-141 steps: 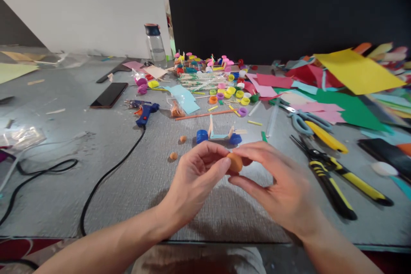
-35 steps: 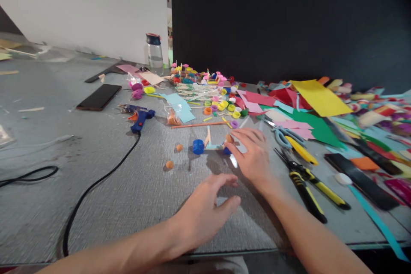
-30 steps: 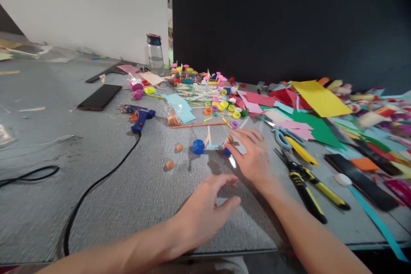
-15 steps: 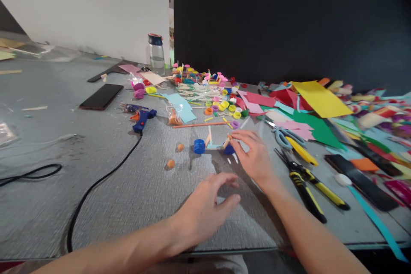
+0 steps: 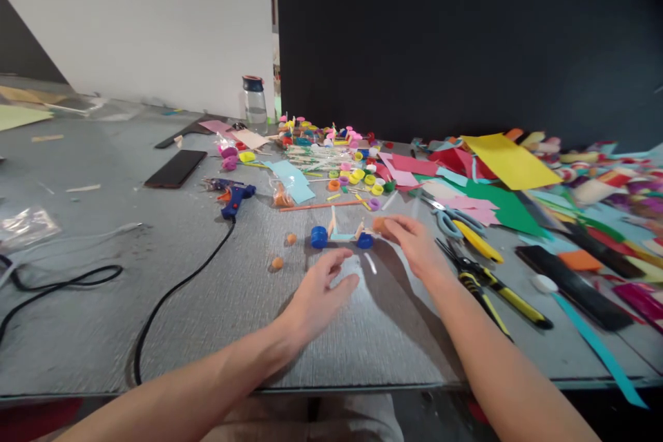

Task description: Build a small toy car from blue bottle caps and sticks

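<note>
A small toy car stands on the grey table: blue bottle-cap wheels (image 5: 319, 237) at its left, a light-blue strip (image 5: 342, 237) as its body and pale sticks rising at both ends. Just to its right, my right hand (image 5: 414, 242) is closed with fingertips and thumb around a small orange clay ball (image 5: 380, 225), partly hidden by the fingers. My left hand (image 5: 321, 297) hovers in front of the car, fingers apart and holding nothing. Two more orange balls, one farther (image 5: 291, 239) and one nearer (image 5: 277, 263), lie left of the car. A white piece (image 5: 370, 263) rests before it.
A blue glue gun (image 5: 235, 197) with a black cord lies left, near a phone (image 5: 176, 168). Scissors (image 5: 456, 219) and yellow-black pliers (image 5: 487, 280) lie right. Behind are coloured caps, sticks and paper (image 5: 510, 159), plus a bottle (image 5: 254, 103). The table's front edge (image 5: 362, 387) runs close.
My right hand has moved from the car's right end slightly outward, and the orange ball now shows in its fingers. My left hand has shifted left. The view has tilted a little.
</note>
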`<state>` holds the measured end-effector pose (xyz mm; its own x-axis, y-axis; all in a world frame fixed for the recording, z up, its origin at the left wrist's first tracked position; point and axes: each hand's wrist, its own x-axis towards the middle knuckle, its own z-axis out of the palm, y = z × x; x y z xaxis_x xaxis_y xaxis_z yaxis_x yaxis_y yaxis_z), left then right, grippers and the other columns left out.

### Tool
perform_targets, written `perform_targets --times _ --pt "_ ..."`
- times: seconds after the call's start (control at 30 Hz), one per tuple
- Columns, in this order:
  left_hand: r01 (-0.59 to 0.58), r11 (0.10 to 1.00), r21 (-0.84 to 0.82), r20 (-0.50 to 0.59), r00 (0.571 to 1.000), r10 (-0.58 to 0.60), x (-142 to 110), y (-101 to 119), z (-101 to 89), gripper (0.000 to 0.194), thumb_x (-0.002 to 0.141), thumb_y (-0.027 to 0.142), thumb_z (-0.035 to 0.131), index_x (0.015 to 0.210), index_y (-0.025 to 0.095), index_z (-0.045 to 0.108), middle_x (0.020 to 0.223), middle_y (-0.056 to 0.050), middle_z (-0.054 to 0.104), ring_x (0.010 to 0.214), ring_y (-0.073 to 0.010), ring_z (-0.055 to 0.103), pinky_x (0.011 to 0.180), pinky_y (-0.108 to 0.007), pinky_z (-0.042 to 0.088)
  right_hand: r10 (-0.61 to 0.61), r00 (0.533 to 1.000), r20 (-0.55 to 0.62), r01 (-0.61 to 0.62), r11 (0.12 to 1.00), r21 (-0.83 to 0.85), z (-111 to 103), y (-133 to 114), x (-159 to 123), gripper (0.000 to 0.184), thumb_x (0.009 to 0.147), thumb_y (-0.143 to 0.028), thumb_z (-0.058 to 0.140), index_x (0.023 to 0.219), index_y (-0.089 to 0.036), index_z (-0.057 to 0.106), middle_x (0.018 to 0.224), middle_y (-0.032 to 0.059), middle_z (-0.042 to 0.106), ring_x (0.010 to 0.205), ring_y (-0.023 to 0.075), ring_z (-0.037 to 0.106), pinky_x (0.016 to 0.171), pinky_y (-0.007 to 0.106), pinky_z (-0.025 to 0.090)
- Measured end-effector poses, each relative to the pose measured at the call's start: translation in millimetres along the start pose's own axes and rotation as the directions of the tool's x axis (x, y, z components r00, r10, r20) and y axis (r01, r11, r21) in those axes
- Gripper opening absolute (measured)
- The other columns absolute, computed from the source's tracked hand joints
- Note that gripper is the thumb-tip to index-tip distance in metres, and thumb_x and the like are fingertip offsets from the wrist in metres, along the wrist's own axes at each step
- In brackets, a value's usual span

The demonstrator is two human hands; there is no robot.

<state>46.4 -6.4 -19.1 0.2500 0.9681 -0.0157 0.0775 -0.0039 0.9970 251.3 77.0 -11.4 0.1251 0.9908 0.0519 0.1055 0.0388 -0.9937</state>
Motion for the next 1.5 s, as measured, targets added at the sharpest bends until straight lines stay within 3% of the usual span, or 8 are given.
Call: perform_targets --times 0.23,0.5,0.6,0.73,0.8,0.93,1.03,1.5 --pt "0.015 0.996 -0.084 -0.039 0.999 -0.019 -3.6 14.1 -1.8 0.030 0.086 0.022 0.064 0.116 0.019 0.061 0.136 -0.015 0.062 0.130 -0.0278 0.056 0.116 -0.051 0.035 0.266 0.946 0.183 -0.291 0.948 0.129 -5.2 -3.2 -3.9 0.013 0.084 -0.029 0.065 0.086 -0.018 0.071 0.095 0.0079 0.079 0.074 0.0188 0.075 0.065 0.027 0.058" --pt "0.005 0.994 0.109 -0.110 0.994 0.008 -31.6 7.2 -14.2 0.040 0.088 0.024 0.062 0.126 0.016 0.054 0.131 -0.016 0.060 0.111 -0.0259 0.062 0.095 -0.047 0.049 0.352 0.847 0.399 -0.445 0.880 0.167 10.1 -11.4 -56.5 0.011 0.089 -0.025 0.060 0.089 -0.016 0.067 0.097 0.0105 0.078 0.081 0.0204 0.077 0.066 0.029 0.061" --pt "-0.088 0.963 0.253 -0.121 0.985 0.121 -40.3 3.6 -21.3 0.035 0.090 0.022 0.061 0.124 0.018 0.058 0.124 -0.011 0.062 0.104 -0.0218 0.061 0.089 -0.040 0.049 0.196 0.899 0.392 -0.249 0.964 0.090 11.6 -17.3 -73.8 0.017 0.090 -0.033 0.065 0.088 -0.017 0.068 0.094 0.0077 0.077 0.083 0.0184 0.075 0.069 0.026 0.059" --pt "-0.171 0.920 0.352 -0.117 0.967 0.225 -36.5 7.7 -29.1 0.029 0.092 0.020 0.060 0.120 0.019 0.064 0.112 -0.006 0.063 0.093 -0.0169 0.060 0.077 -0.032 0.048 -0.170 0.933 0.318 0.216 0.970 -0.114 15.1 -36.2 -84.9 0.018 0.096 -0.035 0.062 0.097 -0.020 0.071 0.094 0.0040 0.076 0.086 0.0168 0.073 0.077 0.028 0.058" --pt "-0.207 0.902 0.378 -0.101 0.960 0.263 -29.9 10.7 -31.1 0.028 0.092 0.019 0.061 0.120 0.018 0.065 0.107 -0.006 0.063 0.089 -0.0155 0.060 0.076 -0.030 0.049 -0.383 0.865 0.325 0.471 0.843 -0.259 18.7 -43.9 -84.1 0.013 0.098 -0.028 0.061 0.101 -0.021 0.071 0.097 0.0030 0.076 0.089 0.0156 0.071 0.082 0.029 0.057" --pt "-0.245 0.894 0.376 -0.058 0.956 0.287 -17.3 11.4 -32.5 0.023 0.091 0.014 0.064 0.113 0.019 0.070 0.108 -0.005 0.064 0.086 -0.0137 0.061 0.080 -0.030 0.050 -0.629 0.603 0.490 0.797 0.502 -0.336 25.9 -43.3 -72.4 0.014 0.097 -0.015 0.061 0.109 -0.020 0.067 0.106 0.0046 0.074 0.100 0.0156 0.069 0.091 0.031 0.054" --pt "-0.270 0.899 0.343 -0.040 0.953 0.302 -12.2 8.3 -32.6 0.017 0.091 0.012 0.064 0.102 0.022 0.074 0.107 -0.003 0.065 0.091 -0.0137 0.061 0.085 -0.030 0.050 -0.636 0.495 0.592 0.865 0.423 -0.269 28.7 -35.2 -62.8 0.019 0.096 -0.012 0.063 0.113 -0.019 0.065 0.111 0.0065 0.073 0.103 0.0165 0.068 0.091 0.032 0.055" --pt "-0.192 0.951 0.241 -0.035 0.978 0.207 -9.1 3.7 -30.5 0.014 0.092 0.019 0.064 0.086 0.025 0.075 0.100 -0.001 0.067 0.093 -0.0148 0.065 0.086 -0.028 0.052 -0.603 0.478 0.638 0.847 0.509 -0.154 26.0 -28.0 -49.7 0.027 0.091 -0.008 0.068 0.114 -0.021 0.066 0.109 0.0069 0.073 0.096 0.0193 0.069 0.081 0.036 0.057"
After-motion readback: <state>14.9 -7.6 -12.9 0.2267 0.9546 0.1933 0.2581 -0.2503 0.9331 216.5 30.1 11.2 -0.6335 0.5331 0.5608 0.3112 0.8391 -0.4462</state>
